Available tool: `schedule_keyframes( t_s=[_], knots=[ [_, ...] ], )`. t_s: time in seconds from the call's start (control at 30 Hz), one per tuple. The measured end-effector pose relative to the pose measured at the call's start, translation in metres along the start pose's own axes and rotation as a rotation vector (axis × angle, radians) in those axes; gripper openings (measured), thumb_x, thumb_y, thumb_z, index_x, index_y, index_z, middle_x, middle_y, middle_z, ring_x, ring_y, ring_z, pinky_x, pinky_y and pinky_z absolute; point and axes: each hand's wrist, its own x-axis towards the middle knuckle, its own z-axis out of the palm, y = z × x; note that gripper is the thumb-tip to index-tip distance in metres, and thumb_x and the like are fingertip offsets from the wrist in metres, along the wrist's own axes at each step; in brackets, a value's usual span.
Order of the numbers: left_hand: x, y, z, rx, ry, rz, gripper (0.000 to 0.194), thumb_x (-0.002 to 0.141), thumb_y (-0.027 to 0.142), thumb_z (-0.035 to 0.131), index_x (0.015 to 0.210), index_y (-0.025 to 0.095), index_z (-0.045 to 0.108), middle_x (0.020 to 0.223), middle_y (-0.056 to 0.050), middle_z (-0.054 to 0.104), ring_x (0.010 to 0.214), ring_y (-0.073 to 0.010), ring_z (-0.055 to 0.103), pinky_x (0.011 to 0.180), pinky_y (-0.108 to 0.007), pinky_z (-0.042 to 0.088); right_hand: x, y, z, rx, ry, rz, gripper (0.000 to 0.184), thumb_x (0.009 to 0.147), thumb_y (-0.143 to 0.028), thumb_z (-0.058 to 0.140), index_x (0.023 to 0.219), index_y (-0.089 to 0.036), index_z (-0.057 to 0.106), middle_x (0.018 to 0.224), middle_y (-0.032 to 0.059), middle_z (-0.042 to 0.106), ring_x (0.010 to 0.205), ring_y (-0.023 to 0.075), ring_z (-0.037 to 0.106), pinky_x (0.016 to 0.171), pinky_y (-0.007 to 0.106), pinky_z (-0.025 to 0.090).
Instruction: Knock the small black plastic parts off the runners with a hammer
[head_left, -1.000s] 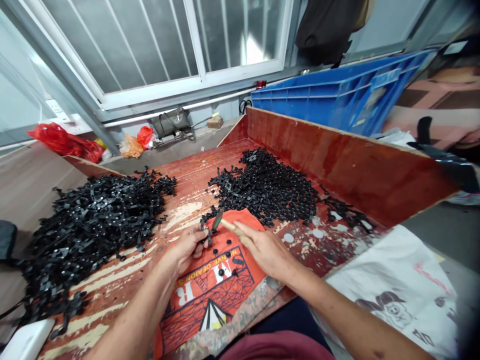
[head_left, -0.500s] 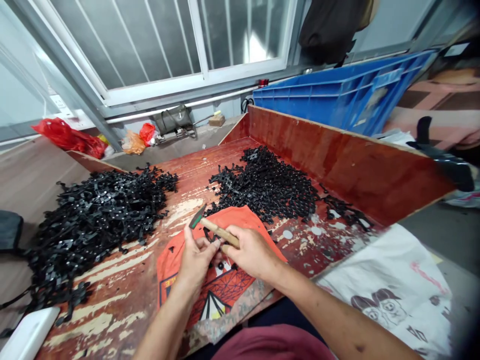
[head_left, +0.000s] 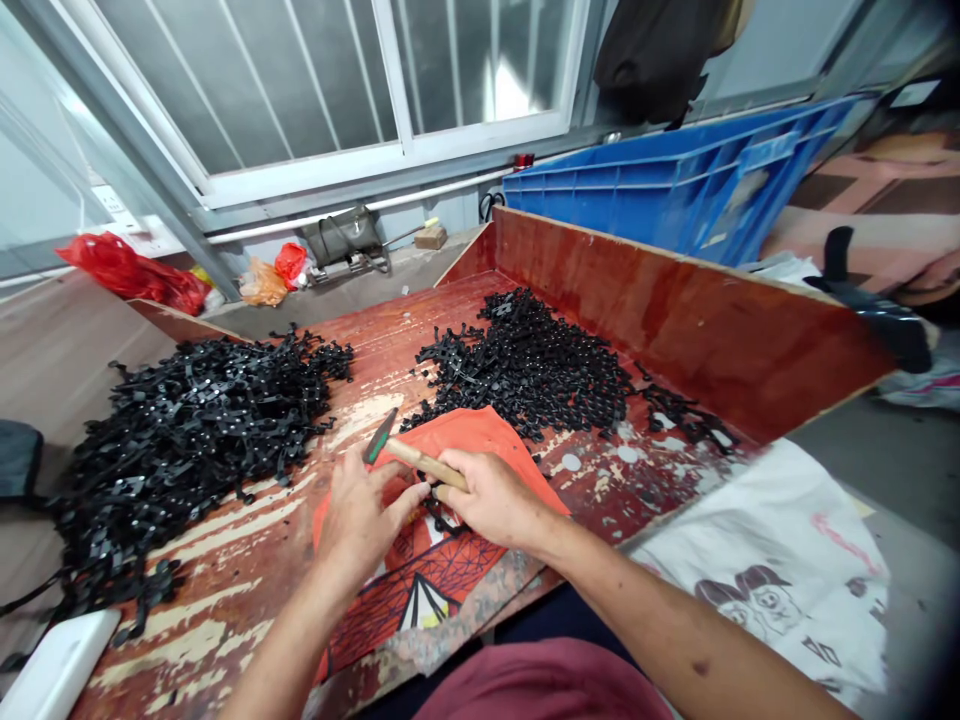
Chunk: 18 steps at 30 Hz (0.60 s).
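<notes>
Scuffed red wood makes up the worktable (head_left: 367, 365), with a window (head_left: 262, 80) behind it. Over its near part, a person's right hand (head_left: 499, 500) is wrapped around the wooden handle of a small hammer (head_left: 420, 463), whose head points up and left, near the left hand (head_left: 364, 510). That hand is bent, thumb toward the handle; whether it pinches anything cannot be told. Small black pieces (head_left: 448, 522) show just below the right fingers, over an orange cloth (head_left: 484, 430) that reaches toward the table's chipped near edge. Beyond the cloth, a strip of tabletop runs between a left pile (head_left: 202, 430) and a right pile (head_left: 540, 365) of black parts. Along the right, an upright red board (head_left: 675, 310) walls the table off from a blue crate (head_left: 600, 205).
</notes>
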Motion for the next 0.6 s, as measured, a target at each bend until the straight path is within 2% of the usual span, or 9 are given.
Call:
schedule_keyframes(
  t_s=[0.03, 0.1, 0.17, 0.23, 0.3, 0.43, 0.6],
  knots=[
    [0.000, 0.001, -0.001, 0.064, 0.005, 0.066, 0.021, 0.067, 0.040, 0.080, 0.082, 0.025, 0.075, 0.103, -0.009, 0.067, 0.113, -0.0323, 0.055, 0.092, -0.038, 0.047, -0.001, -0.001, 0.000, 0.000, 0.003, 0.001, 0.010, 0.085, -0.020, 0.059, 0.076, -0.021, 0.055, 0.064, -0.0058, 0.053, 0.057, 0.0103, 0.046, 0.051, 0.022, 0.025],
    [0.000, 0.003, 0.001, -0.005, -0.097, 0.076, 0.022, 0.072, 0.040, 0.076, 0.089, 0.025, 0.075, 0.098, -0.009, 0.069, 0.105, -0.0303, 0.059, 0.090, -0.036, 0.046, -0.002, -0.005, -0.001, 0.000, 0.010, 0.005, 0.013, 0.084, -0.019, 0.060, 0.073, -0.021, 0.053, 0.063, -0.0058, 0.052, 0.057, 0.0105, 0.046, 0.052, 0.022, 0.025],
    [0.000, 0.004, 0.007, -0.213, -0.244, -0.031, 0.027, 0.077, 0.045, 0.070, 0.088, 0.021, 0.071, 0.085, -0.006, 0.068, 0.086, -0.0247, 0.062, 0.080, -0.032, 0.047, -0.002, -0.007, -0.002, 0.004, 0.017, 0.008, 0.011, 0.082, -0.017, 0.060, 0.074, -0.021, 0.053, 0.062, -0.0061, 0.052, 0.057, 0.0108, 0.046, 0.052, 0.022, 0.026],
    [0.000, 0.001, 0.011, -0.365, -0.302, -0.162, 0.034, 0.077, 0.052, 0.066, 0.081, 0.018, 0.066, 0.072, -0.002, 0.063, 0.069, -0.0185, 0.057, 0.067, -0.027, 0.044, -0.003, -0.006, -0.004, 0.013, 0.024, 0.005, 0.007, 0.082, -0.016, 0.059, 0.080, -0.022, 0.057, 0.064, -0.0059, 0.054, 0.058, 0.0115, 0.049, 0.053, 0.022, 0.028],
    [0.002, -0.004, 0.011, -0.361, -0.248, -0.231, 0.039, 0.074, 0.056, 0.066, 0.071, 0.018, 0.059, 0.062, 0.002, 0.055, 0.059, -0.0140, 0.048, 0.058, -0.024, 0.037, -0.006, 0.000, -0.008, 0.027, 0.040, 0.000, 0.012, 0.083, -0.015, 0.059, 0.090, -0.023, 0.062, 0.071, -0.0050, 0.060, 0.064, 0.0128, 0.053, 0.058, 0.022, 0.033],
    [0.012, -0.020, 0.003, -0.133, -0.107, -0.208, 0.041, 0.070, 0.057, 0.065, 0.060, 0.019, 0.054, 0.055, 0.003, 0.049, 0.055, -0.0129, 0.041, 0.054, -0.024, 0.030, -0.021, 0.028, -0.019, 0.057, 0.109, 0.057, 0.027, 0.089, -0.018, 0.053, 0.113, -0.025, 0.063, 0.089, -0.0012, 0.068, 0.076, 0.0159, 0.060, 0.067, 0.024, 0.041],
    [0.014, -0.037, 0.005, -0.060, -0.099, -0.220, 0.037, 0.075, 0.054, 0.062, 0.062, 0.019, 0.060, 0.060, 0.001, 0.056, 0.060, -0.0158, 0.048, 0.055, -0.025, 0.031, -0.048, 0.064, -0.025, 0.062, 0.102, 0.175, 0.025, 0.088, -0.019, 0.052, 0.110, -0.022, 0.064, 0.074, -0.0030, 0.066, 0.064, 0.0151, 0.061, 0.058, 0.023, 0.040]
  ],
)
